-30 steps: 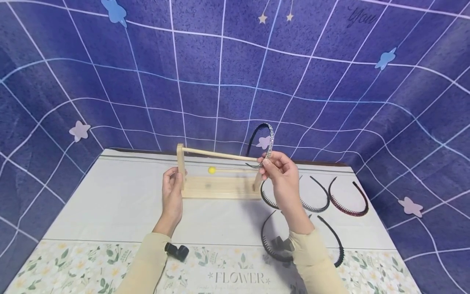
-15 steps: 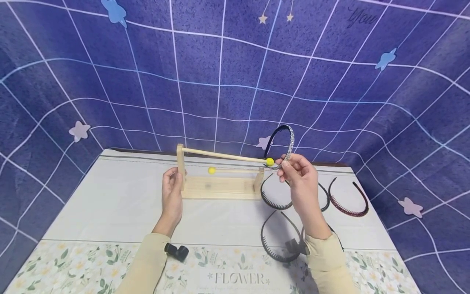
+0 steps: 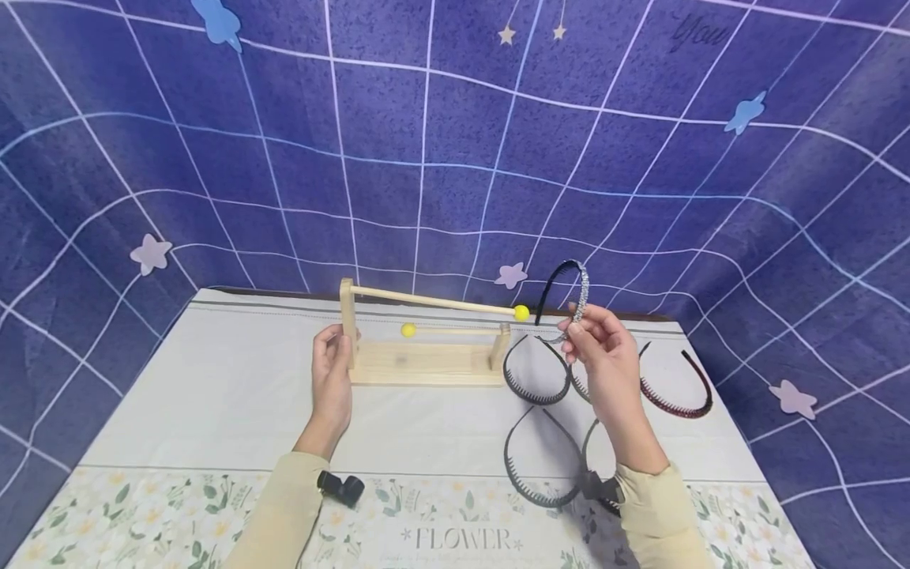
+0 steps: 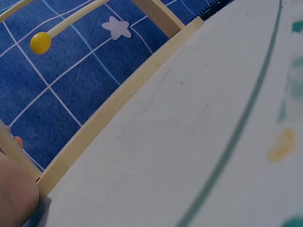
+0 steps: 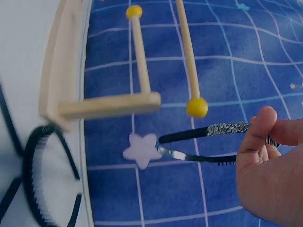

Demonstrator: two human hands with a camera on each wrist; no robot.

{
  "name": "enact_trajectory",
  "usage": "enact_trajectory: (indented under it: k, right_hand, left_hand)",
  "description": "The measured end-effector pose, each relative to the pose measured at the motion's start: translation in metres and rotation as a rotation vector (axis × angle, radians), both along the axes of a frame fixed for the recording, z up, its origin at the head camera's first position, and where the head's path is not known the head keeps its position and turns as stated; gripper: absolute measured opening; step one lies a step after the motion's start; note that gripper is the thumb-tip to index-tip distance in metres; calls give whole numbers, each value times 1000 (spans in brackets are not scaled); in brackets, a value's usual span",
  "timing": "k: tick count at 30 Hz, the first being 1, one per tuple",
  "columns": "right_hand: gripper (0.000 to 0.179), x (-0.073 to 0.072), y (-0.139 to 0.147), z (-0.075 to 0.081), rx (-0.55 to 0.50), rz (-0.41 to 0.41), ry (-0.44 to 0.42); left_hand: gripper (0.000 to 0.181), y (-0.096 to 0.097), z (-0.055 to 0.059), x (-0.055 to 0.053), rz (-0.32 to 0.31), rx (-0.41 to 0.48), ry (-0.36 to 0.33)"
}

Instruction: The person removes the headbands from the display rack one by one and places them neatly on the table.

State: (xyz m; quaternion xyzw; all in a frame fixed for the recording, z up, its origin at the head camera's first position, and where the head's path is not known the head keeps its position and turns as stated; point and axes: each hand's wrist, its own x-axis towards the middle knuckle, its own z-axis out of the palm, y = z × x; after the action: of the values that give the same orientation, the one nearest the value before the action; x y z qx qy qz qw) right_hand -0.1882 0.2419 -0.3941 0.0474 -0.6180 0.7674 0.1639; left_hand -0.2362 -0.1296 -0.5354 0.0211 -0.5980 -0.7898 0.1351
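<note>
My left hand (image 3: 331,387) grips the left post of a wooden stand (image 3: 426,374). This stand has an upper rod (image 3: 434,299) and a lower rod (image 3: 455,330), each tipped with a yellow ball (image 3: 522,314). Held up to the right of the upper rod's ball is a black toothed headband (image 3: 584,286) with silver glitter. My right hand (image 3: 611,363) pinches it by one side. In the right wrist view the tips of the headband (image 5: 184,135) point toward the stand, apart from the upper ball (image 5: 197,108). Only part of my left hand (image 4: 16,194) shows in the left wrist view.
Several headbands lie on the white table to the right of the stand: a dark one (image 3: 536,399) near its end, another (image 3: 543,499) closer to me, and a dark red one (image 3: 682,409) farther right. A blue curtain (image 3: 455,158) hangs behind the table.
My right hand has moved right and slightly down with the glitter headband, away from the upper rod, uncovering its yellow ball. The left hand stays on the post.
</note>
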Motion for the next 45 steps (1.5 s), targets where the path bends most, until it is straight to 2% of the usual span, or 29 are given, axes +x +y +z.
enact_trajectory:
  k: [5,12,16,25,33,35,39,45]
  right_hand:
    - [19,5,22,-7,56,-21,-89]
    - [11,15,51,-18,223,-49,-192]
    - [9,21,65,-21,286,-47,-199]
    - [5,39,96,-29,314,9,-185]
    - [10,60,123,-33,366,-16,-226]
    - [12,66,131,-34,416,-12,-237]
    - [14,80,147,-38,518,24,-208]
    - [26,102,169,-52,579,85,-48]
  left_hand:
    - [33,0,-1,-1,-2,11,8]
    - [32,0,-3,-2,3,24,15]
    - [33,-1,-4,-2,1,20,14]
    - [36,-1,-3,-2,-4,-13,12]
    - [34,0,-1,-2,2,-6,16]
    - [34,0,0,-3,5,-1,21]
    - [32,-1,-2,-3,8,12,19]
    - [31,-1,-3,-3,2,22,22]
